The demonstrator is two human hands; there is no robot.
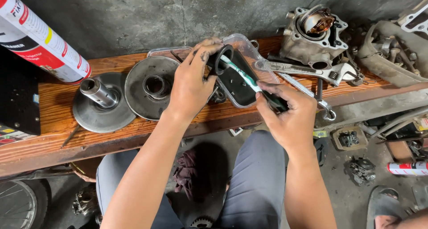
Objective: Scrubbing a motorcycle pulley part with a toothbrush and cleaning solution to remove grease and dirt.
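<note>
My left hand (192, 79) is curled shut around a small black ring (221, 59), thumb and fingertips pinching its rim so the open bore faces right, toward the tool. My right hand (287, 115) is closed around the dark handle of a green-and-white toothbrush (240, 74), held at a slant so its far end reaches into the ring. Both are held up just above the wooden surface (53, 108), over a clear plastic tray (243, 48), which would catch any grime that drops.

Left of my hands, two round metal discs lie flat on the surface. The far-left disc (100, 108) has an upright shaft; the second disc (149, 91), just beside it, shows an open centre hole, and my left wrist overlaps its right edge. They sit side by side, near but out of the way.

Right of the tray, an adjustable wrench (307, 69) lies flat, jaw pointing right, with a thinner spanner (312, 97) crossing below it. Beyond them an engine cylinder (312, 37) stands against the grey wall.

A spray can (38, 37) juts in at the top left. Another can (408, 168) lies on the floor to the right. A dark red rag (189, 173) sits between my knees.
</note>
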